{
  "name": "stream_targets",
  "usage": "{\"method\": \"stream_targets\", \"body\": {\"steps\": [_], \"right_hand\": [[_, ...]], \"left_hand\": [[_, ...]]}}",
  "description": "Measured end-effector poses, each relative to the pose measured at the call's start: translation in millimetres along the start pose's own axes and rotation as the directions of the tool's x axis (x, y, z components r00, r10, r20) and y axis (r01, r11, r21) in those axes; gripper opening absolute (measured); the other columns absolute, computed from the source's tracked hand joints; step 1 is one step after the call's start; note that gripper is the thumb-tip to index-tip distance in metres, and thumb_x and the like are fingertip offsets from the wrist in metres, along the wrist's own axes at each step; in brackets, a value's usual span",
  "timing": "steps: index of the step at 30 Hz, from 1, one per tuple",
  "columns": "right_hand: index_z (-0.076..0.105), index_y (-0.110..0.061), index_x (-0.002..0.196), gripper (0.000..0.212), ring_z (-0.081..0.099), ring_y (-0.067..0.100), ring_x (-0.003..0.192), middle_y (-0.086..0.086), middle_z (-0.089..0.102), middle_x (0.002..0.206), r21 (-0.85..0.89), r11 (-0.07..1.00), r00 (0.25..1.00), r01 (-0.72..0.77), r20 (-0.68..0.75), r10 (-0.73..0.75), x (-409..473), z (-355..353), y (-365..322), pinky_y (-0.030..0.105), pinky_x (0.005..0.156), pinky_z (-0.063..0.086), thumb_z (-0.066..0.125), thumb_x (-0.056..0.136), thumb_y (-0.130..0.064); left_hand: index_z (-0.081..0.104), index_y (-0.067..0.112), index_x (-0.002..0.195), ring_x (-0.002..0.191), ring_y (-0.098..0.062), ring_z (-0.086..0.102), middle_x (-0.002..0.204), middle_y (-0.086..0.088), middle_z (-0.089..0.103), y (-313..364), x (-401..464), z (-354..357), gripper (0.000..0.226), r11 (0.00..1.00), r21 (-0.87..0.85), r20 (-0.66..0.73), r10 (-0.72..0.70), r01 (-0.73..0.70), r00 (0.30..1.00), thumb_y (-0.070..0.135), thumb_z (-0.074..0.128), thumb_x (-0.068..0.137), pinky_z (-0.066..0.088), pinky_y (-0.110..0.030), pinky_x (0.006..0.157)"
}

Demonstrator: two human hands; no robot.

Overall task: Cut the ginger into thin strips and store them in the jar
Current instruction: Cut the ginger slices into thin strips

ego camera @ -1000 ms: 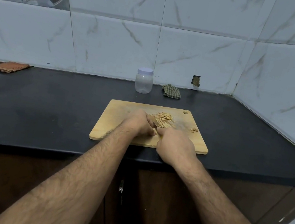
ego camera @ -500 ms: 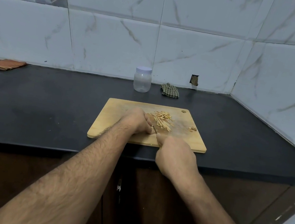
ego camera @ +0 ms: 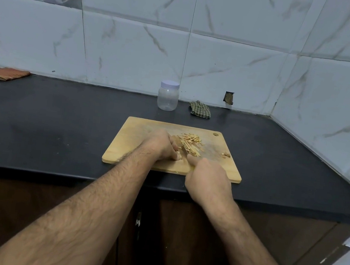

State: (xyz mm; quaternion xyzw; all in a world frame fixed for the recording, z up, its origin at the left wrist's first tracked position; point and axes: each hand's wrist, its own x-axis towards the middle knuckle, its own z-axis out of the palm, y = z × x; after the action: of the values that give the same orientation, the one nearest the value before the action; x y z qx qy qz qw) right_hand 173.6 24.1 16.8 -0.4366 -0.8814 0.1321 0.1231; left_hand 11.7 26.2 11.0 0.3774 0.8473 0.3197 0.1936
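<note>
A wooden cutting board [ego camera: 136,145] lies on the black counter. A heap of thin ginger strips [ego camera: 190,144] sits at its middle right. My left hand [ego camera: 161,145] has its fingers curled down on a small piece of ginger [ego camera: 178,156], mostly hidden under the fingertips. My right hand [ego camera: 206,181] grips a knife whose handle is hidden in the fist; only a bit of the knife blade [ego camera: 183,152] shows beside the left fingertips. A clear plastic jar [ego camera: 168,96] with its pale lid on stands behind the board by the wall.
A few ginger scraps [ego camera: 226,154] lie near the board's right edge. A green checked cloth [ego camera: 200,109] sits right of the jar, and a folded orange cloth [ego camera: 3,73] lies far left. Tiled walls close the back and right; the counter's front edge is just under my right hand.
My right hand drew back toward the counter's front edge with the knife and stays there. The left hand holds its place on the ginger. The strip heap has not visibly changed.
</note>
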Motion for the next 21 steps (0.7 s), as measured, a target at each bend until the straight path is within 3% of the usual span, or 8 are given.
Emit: {"method": "stream_targets", "body": {"steps": [3,10,21], "right_hand": [[0.049,-0.037,0.143,0.054,0.057,0.022,0.114,0.000,0.062,0.129,0.031,0.999,1.000,0.013,-0.004,-0.013,5.4,0.6,-2.4,0.033,0.088,0.050,0.049,0.094,-0.014],[0.049,-0.039,0.142,0.052,0.057,0.021,0.115,0.000,0.060,0.134,0.037,0.999,0.999,0.018,0.026,-0.019,12.0,3.4,-4.6,0.035,0.090,0.053,0.051,0.095,-0.015],[0.047,-0.038,0.144,0.056,0.055,0.021,0.120,0.001,0.057,0.137,0.036,0.999,0.998,0.012,0.059,-0.014,18.0,2.1,-6.3,0.034,0.093,0.050,0.052,0.095,-0.012]], "left_hand": [[0.075,0.022,0.089,0.085,-0.009,0.058,0.078,0.012,0.064,-0.7,0.9,2.0,0.020,1.000,-0.002,-0.011,0.005,-0.005,1.000,0.019,0.086,0.072,0.041,-0.023,0.075],[0.075,0.019,0.095,0.088,-0.009,0.058,0.090,0.009,0.067,-2.1,1.5,4.0,0.026,0.999,-0.033,-0.028,0.015,-0.016,1.000,0.019,0.087,0.072,0.042,-0.022,0.077],[0.071,0.024,0.078,0.096,-0.011,0.062,0.098,0.007,0.071,0.1,1.9,3.4,0.019,1.000,-0.010,-0.032,0.019,-0.019,0.999,0.019,0.087,0.070,0.048,-0.026,0.086]]}}
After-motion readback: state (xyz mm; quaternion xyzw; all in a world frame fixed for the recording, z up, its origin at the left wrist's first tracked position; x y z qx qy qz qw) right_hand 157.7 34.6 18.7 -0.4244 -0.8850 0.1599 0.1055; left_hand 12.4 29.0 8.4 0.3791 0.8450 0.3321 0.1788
